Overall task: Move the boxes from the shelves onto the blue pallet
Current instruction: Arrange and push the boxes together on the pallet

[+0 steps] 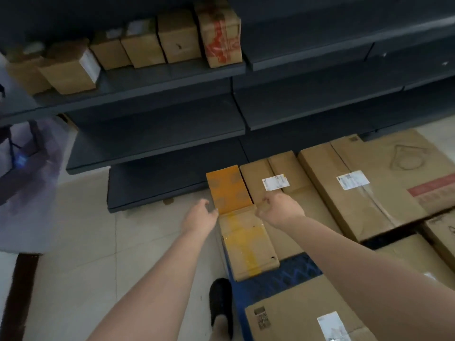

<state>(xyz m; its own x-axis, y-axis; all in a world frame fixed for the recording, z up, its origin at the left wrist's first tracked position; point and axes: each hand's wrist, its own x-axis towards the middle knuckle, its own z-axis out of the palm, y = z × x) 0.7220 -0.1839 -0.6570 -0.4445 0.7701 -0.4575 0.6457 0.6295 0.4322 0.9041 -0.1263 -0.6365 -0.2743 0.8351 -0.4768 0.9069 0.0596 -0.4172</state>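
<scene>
Both bare arms reach fwd and down from the lower frame edge. Left hand (199, 215) hangs palm-in at the left edge of the small brown cardboard box with yellow tape (248, 244); fingers loosely curled, tips at or just beside the box's far left corner, nothing held. Right hand (280, 210) sits at the box's far right corner, fingers curled inward; grip looks empty, though motion blur makes contact w/ the box uncertain.

That taped box lies flat on the blue plastic pallet (283, 271), at its left edge. Just beyond it, touching, lies one orange-topped flat box (226, 189). Right of these: one long brown box with a white label (275, 183), then one large brown carton with a white label and red band (379, 185). One more brown carton with a white label (307, 313) lies at the pallet's near end; parts of further cartons show at the right edge. Approx. 5 whole boxes on pallet.

Dark grey metal shelving (157, 134) stands behind. Upper shelf carries 7 brown boxes in a row, incl. one tall box with red print (219, 35) at the right end. Lower shelves in view are bare.

One black shoe (220, 306) stands on the pale tiled floor (86, 230), just left of the pallet.
</scene>
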